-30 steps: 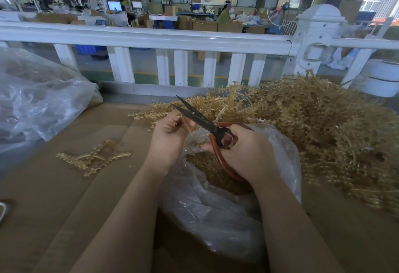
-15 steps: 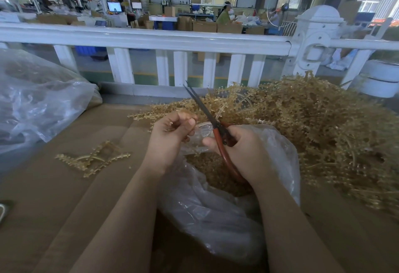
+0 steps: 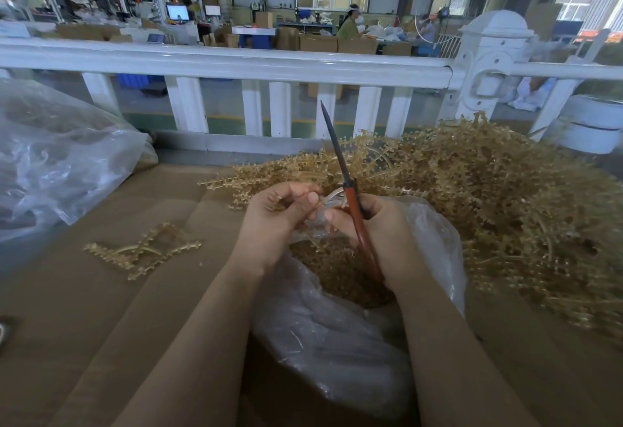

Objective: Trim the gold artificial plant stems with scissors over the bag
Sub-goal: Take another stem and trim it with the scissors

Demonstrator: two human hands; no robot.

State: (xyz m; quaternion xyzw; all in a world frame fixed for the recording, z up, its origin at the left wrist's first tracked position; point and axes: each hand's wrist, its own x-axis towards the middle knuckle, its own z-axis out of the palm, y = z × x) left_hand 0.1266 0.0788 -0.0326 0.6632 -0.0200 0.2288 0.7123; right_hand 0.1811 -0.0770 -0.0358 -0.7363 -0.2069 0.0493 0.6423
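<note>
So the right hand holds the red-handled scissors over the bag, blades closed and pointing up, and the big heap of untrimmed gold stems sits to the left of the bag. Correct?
Not quite. The head view shows the big heap of gold stems to the right of the bag, not the left; only a few loose stems lie left. The rest holds: the right hand holds the red-handled scissors, blades closed, pointing up.

A white railing (image 3: 236, 64) is running across behind the cardboard-covered table (image 3: 84, 308). A big clear plastic sack (image 3: 57, 160) is slumping at the left. Beyond, a worker (image 3: 350, 25) is sitting among cardboard boxes (image 3: 318, 43), monitors (image 3: 177, 12) glowing.
</note>
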